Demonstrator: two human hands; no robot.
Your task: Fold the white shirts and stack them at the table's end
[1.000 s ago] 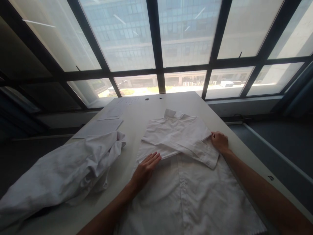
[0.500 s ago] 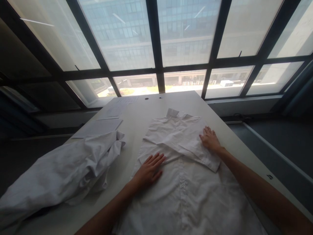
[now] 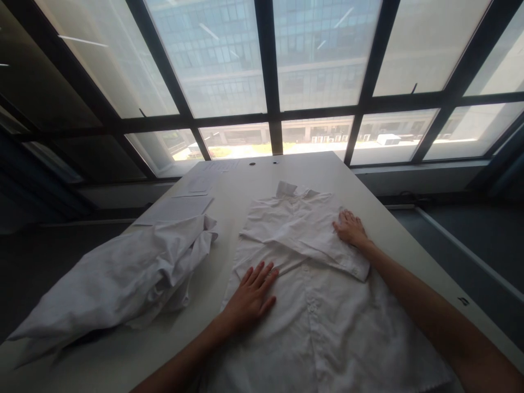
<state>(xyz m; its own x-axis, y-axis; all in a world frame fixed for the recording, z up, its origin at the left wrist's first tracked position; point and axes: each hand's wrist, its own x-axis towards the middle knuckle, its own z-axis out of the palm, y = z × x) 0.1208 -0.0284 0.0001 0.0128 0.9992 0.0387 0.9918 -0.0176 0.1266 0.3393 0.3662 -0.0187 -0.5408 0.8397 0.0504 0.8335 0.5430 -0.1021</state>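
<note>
White shirt (image 3: 311, 284) under both hands, left hand (image 3: 250, 295) and right hand (image 3: 350, 228) flat, fingers spread, gripping nothing.

White shirt (image 3: 311, 273), white heaped garments (image 3: 123, 273), pale table (image 3: 254, 180), black window frames (image 3: 270, 82).

A crumpled heap of white cloth (image 3: 118, 278) is seen on the pale table (image 3: 245, 185), with flat paper sheets (image 3: 176, 209) laid just beyond.

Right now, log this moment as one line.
left hand flat on white shirt | right hand flat on folded sleeve | crumpled white garments beside
</note>
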